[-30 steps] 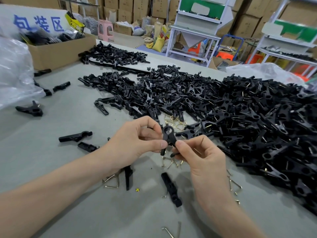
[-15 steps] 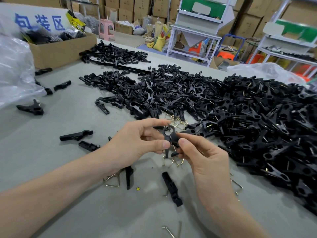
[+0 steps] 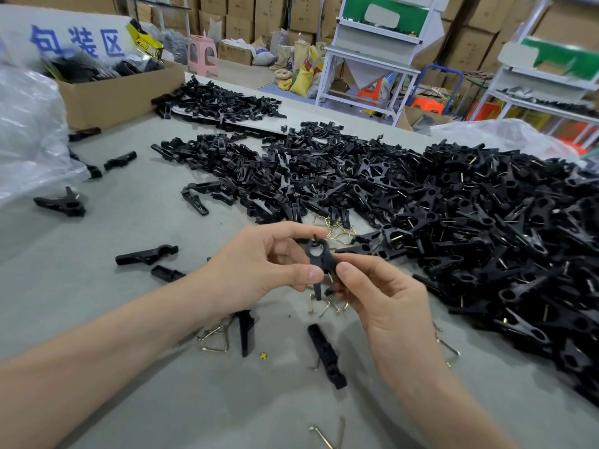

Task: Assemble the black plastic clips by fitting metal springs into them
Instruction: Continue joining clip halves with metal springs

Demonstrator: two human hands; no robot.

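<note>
Clip (image 3: pixel 319 256) sits pinched between both hands above the table (image 3: pixel 97 286), mid-view. Its long axis runs near upright in the picture, with the ring end up and away from the person and the two legs pointing down toward them. The left hand (image 3: pixel 259 264) grips it from the left, forefinger curled over the ring and thumb pressed low on the left leg. The right hand (image 3: pixel 385 296) pinches the right leg from the other side, its thumb tip just beside the left thumb. A glint of metal between the legs is likely the spring (image 3: pixel 330 276), though I cannot tell how far it is seated. Both hands are equally close to the clip, so the seating push probably falls to the two thumbs squeezing together. Spare springs (image 3: pixel 329 306) lie on the table right under the hands, and the big pile (image 3: pixel 470 228) of clips spreads to the right. At far left a cardboard box (image 3: pixel 120 92) holds dark parts too blurred to name. Beside it sits a clear plastic bag (image 3: pixel 29 134), its contents hidden.
</note>
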